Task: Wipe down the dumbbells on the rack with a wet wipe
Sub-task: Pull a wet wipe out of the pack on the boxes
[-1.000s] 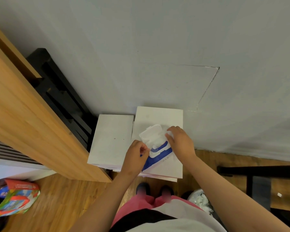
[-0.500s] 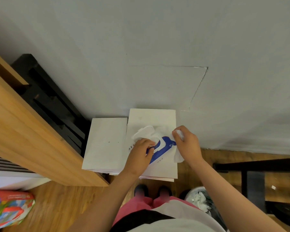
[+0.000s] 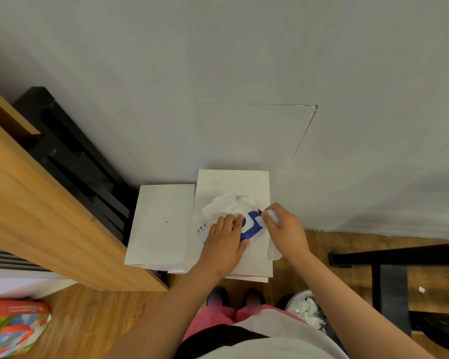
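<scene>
Left hand (image 3: pixel 224 244) covers wipe pack (image 3: pixel 252 226) middle; pack print unreadable.

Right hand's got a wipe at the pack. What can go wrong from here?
1. The wipe pinched in the right hand may drag out what looks like a second sheet bunched at the opening of the pack.
2. The lid stands open; left so, the pack could dry out.
3. Only the left hand pins the pack on the box; a hard pull might slide it off.
</scene>
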### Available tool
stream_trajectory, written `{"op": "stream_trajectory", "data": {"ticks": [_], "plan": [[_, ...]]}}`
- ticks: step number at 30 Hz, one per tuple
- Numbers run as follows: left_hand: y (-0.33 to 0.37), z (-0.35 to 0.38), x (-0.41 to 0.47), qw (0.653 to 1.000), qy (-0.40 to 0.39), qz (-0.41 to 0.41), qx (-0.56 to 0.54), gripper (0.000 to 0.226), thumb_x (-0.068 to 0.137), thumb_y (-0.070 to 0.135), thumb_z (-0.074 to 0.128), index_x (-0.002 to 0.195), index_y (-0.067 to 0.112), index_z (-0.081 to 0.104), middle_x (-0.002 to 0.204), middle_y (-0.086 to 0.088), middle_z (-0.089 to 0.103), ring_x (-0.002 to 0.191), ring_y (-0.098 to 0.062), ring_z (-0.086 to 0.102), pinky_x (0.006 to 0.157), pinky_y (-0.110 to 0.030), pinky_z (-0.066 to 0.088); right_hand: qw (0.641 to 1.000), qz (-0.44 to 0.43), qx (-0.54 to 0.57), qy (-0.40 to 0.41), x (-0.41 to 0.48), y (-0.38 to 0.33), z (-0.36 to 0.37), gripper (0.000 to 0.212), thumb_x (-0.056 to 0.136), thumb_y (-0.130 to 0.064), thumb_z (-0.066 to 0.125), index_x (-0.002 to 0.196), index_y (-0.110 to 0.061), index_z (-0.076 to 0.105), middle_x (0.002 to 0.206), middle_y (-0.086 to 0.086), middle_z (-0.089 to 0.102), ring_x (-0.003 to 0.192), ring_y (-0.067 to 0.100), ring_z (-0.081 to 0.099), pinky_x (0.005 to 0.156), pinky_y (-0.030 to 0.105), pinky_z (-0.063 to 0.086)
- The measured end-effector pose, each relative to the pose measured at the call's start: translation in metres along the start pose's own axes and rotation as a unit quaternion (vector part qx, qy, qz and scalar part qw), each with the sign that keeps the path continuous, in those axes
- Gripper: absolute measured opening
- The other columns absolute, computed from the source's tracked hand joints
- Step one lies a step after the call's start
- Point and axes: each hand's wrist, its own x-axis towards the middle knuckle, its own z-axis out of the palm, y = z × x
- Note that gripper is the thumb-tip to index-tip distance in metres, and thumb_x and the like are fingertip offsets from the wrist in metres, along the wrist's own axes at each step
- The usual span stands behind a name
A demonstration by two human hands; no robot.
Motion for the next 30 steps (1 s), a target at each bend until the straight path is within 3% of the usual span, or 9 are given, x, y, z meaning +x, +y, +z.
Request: {"op": "stream_trajectory", "data": {"ticks": [3,6,9,13,17,21,23,26,30], "plan": [[0.0,-0.016,-0.006,0.997,0.081,0.019,-0.011,0.049,0.091,0.035,0.062,0.134,0.016,0.05,0.136,-0.009,0.052,0.124,-0.028,0.051,0.101,-0.043,0.05,1.0,-0.005,0.0,-0.011,-0.003,0.001,-0.004,0.029,0.098,-0.043,0.047,0.117,-0.022,0.053,0.116,0.002,0.065,0.093,0.014,0.064,0.066,0.018,0.052],[-0.008,-0.031,-0.01,0.984,0.164,-0.048,-0.056,0.063,0.089,0.034,0.067,0.144,0.02,0.039,0.15,-0.01,0.04,0.136,-0.03,0.04,0.106,-0.039,0.038,0.999,-0.017,-0.021,-0.021,-0.006,-0.001,-0.007,0.029,0.097,-0.045,0.048,0.115,-0.023,0.054,0.117,0.002,0.065,0.098,0.018,0.065,0.074,0.026,0.055],[-0.014,-0.033,-0.011,0.983,0.11,-0.114,-0.094,0.068,0.097,0.044,0.05,0.154,0.022,0.02,0.159,-0.001,0.024,0.146,-0.021,0.022,0.117,-0.032,0.022,0.999,-0.025,-0.033,-0.016,-0.01,-0.003,-0.007,0.025,0.098,-0.044,0.049,0.113,-0.024,0.054,0.115,0.001,0.065,0.097,0.019,0.064,0.077,0.027,0.054],[-0.009,-0.02,-0.023,0.999,0.042,-0.014,0.009,0.055,0.098,0.045,0.05,0.145,0.018,0.04,0.144,-0.001,0.047,0.134,-0.02,0.041,0.114,-0.032,0.029,0.999,-0.024,-0.017,-0.011,-0.013,-0.002,-0.012,0.03,0.096,-0.046,0.051,0.114,-0.022,0.054,0.115,0.002,0.066,0.102,0.018,0.065,0.079,0.031,0.058],[-0.01,0.01,-0.031,0.985,-0.021,0.04,0.166,0.068,0.065,0.052,0.084,0.119,0.015,0.068,0.114,-0.005,0.067,0.105,-0.022,0.064,0.091,-0.039,0.053,0.998,-0.03,-0.06,-0.008,-0.016,-0.003,-0.015,0.036,0.095,-0.046,0.052,0.119,-0.019,0.055,0.122,0.001,0.064,0.108,0.02,0.063,0.074,0.021,0.052],[-0.005,0.019,-0.029,0.978,-0.05,0.021,0.199,0.085,0.036,0.049,0.096,0.108,0.01,0.074,0.104,-0.009,0.072,0.096,-0.027,0.07,0.085,-0.041,0.056,0.992,-0.073,-0.105,-0.007,-0.024,-0.004,-0.015,0.038,0.095,-0.044,0.051,0.12,-0.016,0.056,0.123,0.001,0.064,0.108,0.018,0.063,0.066,0.011,0.041],[0.004,0.016,-0.028,0.98,-0.083,-0.018,0.181,0.086,0.048,0.052,0.092,0.119,0.009,0.068,0.115,-0.009,0.069,0.108,-0.029,0.066,0.093,-0.039,0.052,0.99,-0.077,-0.121,-0.003,-0.027,-0.004,-0.015,0.038,0.096,-0.044,0.051,0.122,-0.017,0.056,0.125,0.0,0.064,0.108,0.018,0.063,0.065,0.01,0.039],[0.016,0.002,-0.031,0.989,-0.06,-0.021,0.133,0.065,0.096,0.051,0.05,0.148,0.016,0.033,0.151,-0.005,0.038,0.141,-0.025,0.033,0.117,-0.037,0.025,0.988,-0.097,-0.12,0.015,-0.028,-0.001,-0.021,0.033,0.096,-0.043,0.053,0.116,-0.017,0.058,0.118,0.0,0.066,0.101,0.018,0.065,0.061,0.007,0.036],[0.013,-0.032,-0.043,1.0,0.019,-0.015,0.019,0.045,0.102,0.04,0.041,0.14,0.016,0.043,0.14,-0.002,0.049,0.126,-0.018,0.047,0.105,-0.031,0.037,0.984,-0.134,-0.109,0.041,-0.037,-0.003,-0.033,0.026,0.095,-0.039,0.056,0.105,-0.016,0.06,0.107,0.0,0.068,0.093,0.018,0.065,0.058,0.009,0.033]]}}
